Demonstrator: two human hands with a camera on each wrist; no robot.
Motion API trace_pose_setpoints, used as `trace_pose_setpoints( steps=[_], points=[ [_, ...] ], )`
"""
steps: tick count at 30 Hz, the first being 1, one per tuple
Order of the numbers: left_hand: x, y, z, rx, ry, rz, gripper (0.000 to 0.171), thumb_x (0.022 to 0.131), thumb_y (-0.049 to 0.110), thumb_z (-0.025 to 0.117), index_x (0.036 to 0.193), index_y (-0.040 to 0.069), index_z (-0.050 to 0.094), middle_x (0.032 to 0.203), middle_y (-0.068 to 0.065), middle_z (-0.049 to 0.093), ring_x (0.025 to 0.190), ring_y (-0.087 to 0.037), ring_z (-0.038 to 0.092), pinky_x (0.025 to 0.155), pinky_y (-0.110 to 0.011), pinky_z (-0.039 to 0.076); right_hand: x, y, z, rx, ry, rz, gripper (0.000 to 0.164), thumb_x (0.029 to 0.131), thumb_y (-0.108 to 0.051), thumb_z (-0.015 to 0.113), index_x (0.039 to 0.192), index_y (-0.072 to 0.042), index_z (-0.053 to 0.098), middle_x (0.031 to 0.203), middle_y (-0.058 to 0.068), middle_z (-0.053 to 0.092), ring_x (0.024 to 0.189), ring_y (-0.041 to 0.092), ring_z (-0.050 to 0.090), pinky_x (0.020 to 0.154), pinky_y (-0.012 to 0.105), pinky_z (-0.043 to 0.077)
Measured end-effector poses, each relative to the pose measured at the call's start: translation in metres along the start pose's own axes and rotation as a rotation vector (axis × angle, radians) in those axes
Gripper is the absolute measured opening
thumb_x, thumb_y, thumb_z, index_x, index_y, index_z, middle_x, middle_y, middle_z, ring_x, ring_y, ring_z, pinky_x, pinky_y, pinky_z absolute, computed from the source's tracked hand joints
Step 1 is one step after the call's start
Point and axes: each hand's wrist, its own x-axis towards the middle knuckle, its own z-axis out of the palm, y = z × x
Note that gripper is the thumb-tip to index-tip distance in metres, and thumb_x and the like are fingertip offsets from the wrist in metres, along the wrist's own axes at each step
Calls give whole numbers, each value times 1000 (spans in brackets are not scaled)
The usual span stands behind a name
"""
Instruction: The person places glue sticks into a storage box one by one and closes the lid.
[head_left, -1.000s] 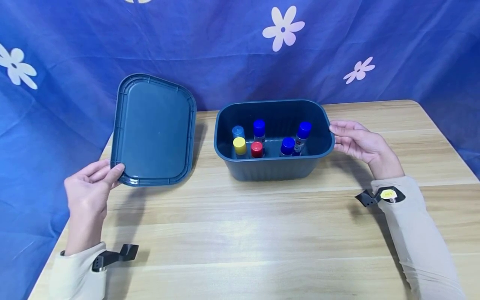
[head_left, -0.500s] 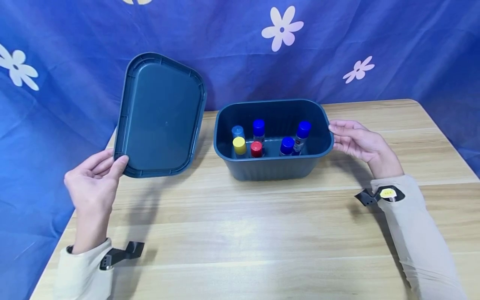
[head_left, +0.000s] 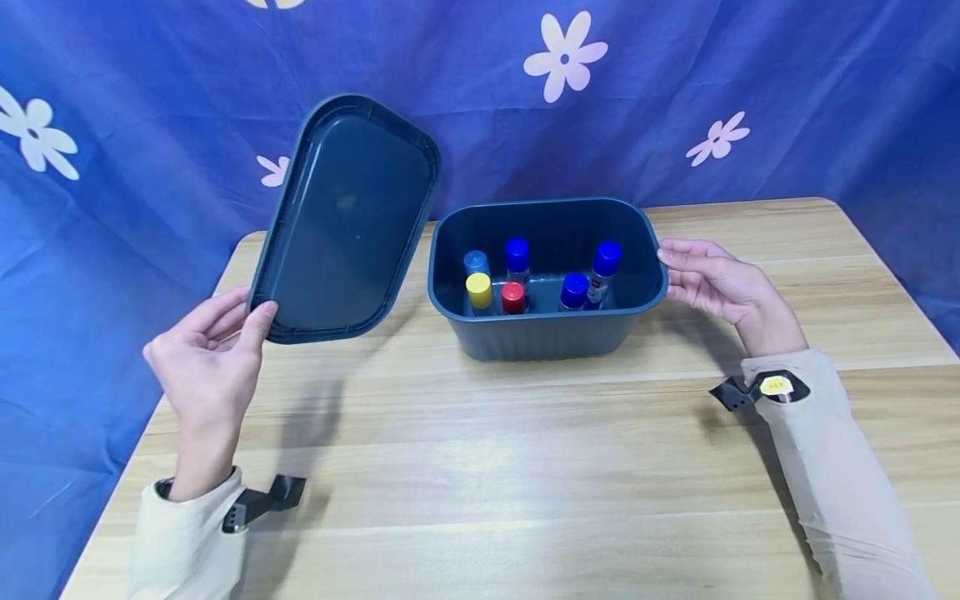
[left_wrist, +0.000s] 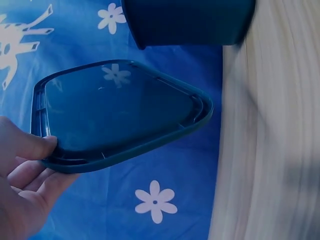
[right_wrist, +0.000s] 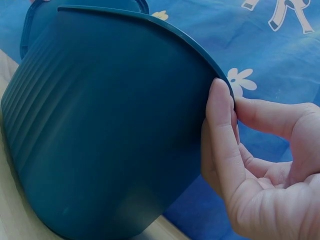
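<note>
A dark blue-green rectangular lid [head_left: 348, 217] with rounded corners is raised over the table's left side, tilted, its ridged inner face toward the head camera. My left hand [head_left: 213, 358] pinches its near left corner between thumb and fingers, as the left wrist view shows too. A matching deep bin [head_left: 543, 337] stands on the table at the back centre. My right hand [head_left: 723, 283] pinches the bin's right rim, thumb and fingers on either side of it in the right wrist view. Several small bottles stand inside, with a yellow cap [head_left: 479, 290], a red cap [head_left: 513, 297] and blue caps [head_left: 575, 289].
The wood-grain table [head_left: 525, 467] stretches out in front of the bin. Behind it hangs a blue curtain [head_left: 465, 67] with white flowers, close to the table's back edge. Black straps with protruding black parts sit on both wrists.
My left hand has lifted the lid up and to the right, tilting it more steeply toward the bin. The right hand, the bin and the bottles stay where they were.
</note>
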Motion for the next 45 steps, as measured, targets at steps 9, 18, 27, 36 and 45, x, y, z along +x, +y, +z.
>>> trace_pose_setpoints(
  steps=[9, 18, 27, 36, 45],
  points=[
    [-7, 9, 6, 14, 39, 164, 22, 81, 9, 77, 100, -1, 75, 93, -14, 72, 76, 12, 64, 69, -5, 51, 3, -2, 1, 9, -27, 13, 25, 100, 7, 40, 111, 9, 63, 101, 19, 69, 88, 25, 70, 81, 30, 59],
    [-8, 21, 18, -82, 46, 376, 15, 81, -2, 74, 95, -6, 74, 89, -23, 71, 80, 9, 66, 73, -8, 52, 1, -1, 1, 6, -11, 2, 25, 100, 7, 40, 109, 8, 63, 98, 18, 69, 86, 24, 70, 79, 30, 59],
    [-7, 38, 35, -111, 87, 491, 10, 81, -1, 72, 91, -4, 76, 86, -17, 73, 81, 5, 67, 76, -10, 53, 0, 1, -2, 15, -18, -7, 26, 100, 7, 38, 110, 9, 63, 99, 18, 69, 86, 24, 70, 79, 31, 59],
    [-6, 50, 50, -154, 101, 593, 9, 82, -1, 69, 89, -3, 76, 85, -16, 73, 82, -18, 71, 80, -14, 54, 1, 2, -3, 22, -34, -10, 27, 100, 8, 38, 111, 9, 63, 99, 18, 69, 86, 24, 71, 79, 31, 59],
    [-6, 59, 62, -120, 113, 670, 9, 83, -2, 69, 89, -2, 75, 80, -15, 73, 73, -36, 70, 80, -10, 50, 1, 1, 0, 13, -20, -13, 26, 100, 7, 39, 110, 9, 63, 99, 18, 69, 85, 24, 70, 79, 30, 59]
  ],
)
